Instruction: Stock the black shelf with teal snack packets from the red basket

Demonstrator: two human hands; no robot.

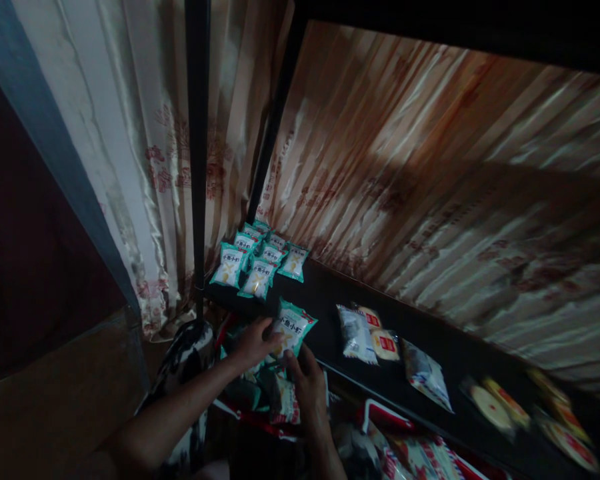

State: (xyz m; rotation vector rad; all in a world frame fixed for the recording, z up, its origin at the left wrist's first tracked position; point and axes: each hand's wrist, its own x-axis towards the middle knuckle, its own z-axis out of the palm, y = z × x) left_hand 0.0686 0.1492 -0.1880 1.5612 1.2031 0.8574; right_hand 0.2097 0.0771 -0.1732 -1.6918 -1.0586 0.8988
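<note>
Where the shelf's front edge crosses lower centre of the frame, the teal packet (293,329) is held tilted, overhanging that edge, with its top corner over the dark shelf (325,300). The left grip (253,342) is clenched on the packet's left side, fingers wrapped over the edge. The right grip (307,381) comes up from below with its thumb at the packet's lower edge. Can't tell if it's pinching or only touching.

Directly under both hands is an open bag with red trim (260,421) holding more packets, dark and hard to read.

Up and left, a cluster of matching teal packets (257,261) lies in overlapping rows at the shelf's left end, just beside the black post (199,167). A bare strip of shelf separates the cluster from the held packet.

Right of the held packet there's another bare gap, then a white-blue packet (355,335) touching a red-yellow packet (385,345). A pale packet (427,375) lies near the front edge. Further right are round-print packets (490,405), blurred.

The striped curtain (430,173) closes off the back of the shelf, and a dark upper shelf (430,20) caps the top. The left side is bounded by the post and the curtain fold behind it. The front side is open.
</note>
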